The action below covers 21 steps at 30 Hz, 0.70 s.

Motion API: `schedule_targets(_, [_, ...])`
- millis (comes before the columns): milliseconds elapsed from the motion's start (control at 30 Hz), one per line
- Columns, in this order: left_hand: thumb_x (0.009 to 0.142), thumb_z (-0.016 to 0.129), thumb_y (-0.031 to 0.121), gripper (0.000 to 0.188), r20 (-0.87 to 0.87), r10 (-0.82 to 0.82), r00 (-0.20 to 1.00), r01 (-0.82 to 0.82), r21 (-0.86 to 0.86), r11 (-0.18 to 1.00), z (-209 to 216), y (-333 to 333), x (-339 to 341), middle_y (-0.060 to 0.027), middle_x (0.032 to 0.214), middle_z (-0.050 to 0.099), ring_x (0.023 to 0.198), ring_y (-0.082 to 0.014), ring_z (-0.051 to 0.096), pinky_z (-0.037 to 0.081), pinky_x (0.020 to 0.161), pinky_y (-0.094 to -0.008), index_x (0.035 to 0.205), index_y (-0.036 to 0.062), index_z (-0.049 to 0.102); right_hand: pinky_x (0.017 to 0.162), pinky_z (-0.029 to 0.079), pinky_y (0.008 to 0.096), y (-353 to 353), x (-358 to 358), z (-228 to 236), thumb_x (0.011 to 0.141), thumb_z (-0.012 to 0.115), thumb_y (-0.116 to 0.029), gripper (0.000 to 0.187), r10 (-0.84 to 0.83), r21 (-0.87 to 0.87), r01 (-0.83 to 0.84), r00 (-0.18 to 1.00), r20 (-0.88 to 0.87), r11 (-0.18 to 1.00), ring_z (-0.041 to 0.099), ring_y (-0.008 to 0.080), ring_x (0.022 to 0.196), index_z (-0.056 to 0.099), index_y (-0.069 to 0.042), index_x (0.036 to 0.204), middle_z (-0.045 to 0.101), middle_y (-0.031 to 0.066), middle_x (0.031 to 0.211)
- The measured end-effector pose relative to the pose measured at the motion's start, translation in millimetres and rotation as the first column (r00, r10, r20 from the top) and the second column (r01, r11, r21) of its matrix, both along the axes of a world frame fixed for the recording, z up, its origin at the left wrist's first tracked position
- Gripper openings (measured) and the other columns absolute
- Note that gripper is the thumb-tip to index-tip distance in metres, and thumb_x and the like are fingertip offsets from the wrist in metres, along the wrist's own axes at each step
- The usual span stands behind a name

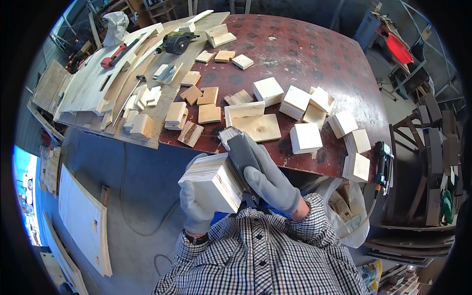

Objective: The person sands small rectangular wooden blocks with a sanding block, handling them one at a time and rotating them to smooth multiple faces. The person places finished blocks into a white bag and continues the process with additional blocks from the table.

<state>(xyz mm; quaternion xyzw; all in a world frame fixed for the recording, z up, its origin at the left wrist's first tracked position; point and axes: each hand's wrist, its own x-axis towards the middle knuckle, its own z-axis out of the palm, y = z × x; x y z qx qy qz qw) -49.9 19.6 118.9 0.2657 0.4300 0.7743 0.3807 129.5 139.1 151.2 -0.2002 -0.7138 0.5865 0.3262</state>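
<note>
Sitting in the gloved left hand (196,211), the layered plywood block (211,184) is held tilted in front of the chest, just off the near edge of the counter (305,46). The left hand is closed round its left side. The gloved right hand (273,179) grasps a dark oblong tool (242,151) set along the block's right face; whether the two are firmly in contact cannot be told.

Handling assessment: the block should prove stiff, moderately light and hard to crush, with its layered edges and corners the likeliest places to splinter. Dry raw wood under fabric gloves should grip fairly well, though dust could make it slick. Whether the layers are bonded or loose cannot be determined; a hold across opposite faces, pressing the layers together, is judged safest, with fingers clear of the worked side.

Further out, pale wooden blocks (306,138) stand grouped on the counter to the right, and an L-shaped wooden piece (258,128) lies beyond the hands. A dark power tool (381,164) is at the right edge.
</note>
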Motion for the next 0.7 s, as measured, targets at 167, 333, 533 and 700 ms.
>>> schedule_targets(167, [0.113, 0.048, 0.052, 0.071, 0.073, 0.093, 0.993, -0.086, -0.089, 0.992, 2, -4, -32, -0.0194, 0.140, 0.066, 0.127, -0.0311, 0.066, 0.051, 0.112, -0.0439, 0.151, -0.0072, 0.051, 0.105, 0.048, 0.0389, -17, 43, -23, 0.110, 0.056, -0.044, 0.079, 0.156, -0.044, -0.150, 0.973, 0.169, 0.988, 0.060, 0.0280, 0.115, 0.028, -0.002, 0.170, 0.055, 0.0174, 0.129])
schedule_targets(333, [0.098, 0.079, 0.042, 0.100, -0.933, 0.149, 0.327, -0.355, 0.025, 0.935, -30, -12, -37, -0.0214, 0.140, 0.060, 0.123, -0.0338, 0.064, 0.049, 0.111, -0.0486, 0.162, -0.0100, 0.024, 0.109, 0.047, 0.0400, 2, 19, -12, 0.112, 0.055, -0.041, 0.075, -0.052, -0.080, 0.048, 0.997, -0.054, 0.996, 0.060, 0.0270, 0.122, 0.028, -0.002, 0.170, 0.056, 0.0176, 0.138])
schedule_targets(533, [0.099, 0.079, 0.038, 0.097, -0.824, 0.288, 0.487, -0.338, 0.126, 0.933, -32, -8, -19, -0.0223, 0.140, 0.059, 0.123, -0.0340, 0.064, 0.051, 0.107, -0.0478, 0.162, -0.0101, 0.024, 0.102, 0.050, 0.0428, -2, 3, 9, 0.110, 0.054, -0.045, 0.079, -0.019, 0.139, 0.008, 0.997, 0.077, 0.990, 0.062, 0.0337, 0.113, 0.028, 0.002, 0.169, 0.054, 0.0241, 0.129])
schedule_targets(700, [0.091, 0.088, 0.035, 0.106, -0.789, 0.225, 0.572, -0.351, 0.013, 0.936, -38, -14, -44, -0.0230, 0.148, 0.057, 0.132, -0.0327, 0.062, 0.047, 0.116, -0.0490, 0.163, -0.0068, 0.022, 0.101, 0.052, 0.0414, -18, 40, -4, 0.108, 0.057, -0.046, 0.078, 0.138, -0.062, -0.127, 0.965, 0.222, 0.990, 0.064, 0.0315, 0.114, 0.034, -0.003, 0.168, 0.058, 0.0208, 0.128])
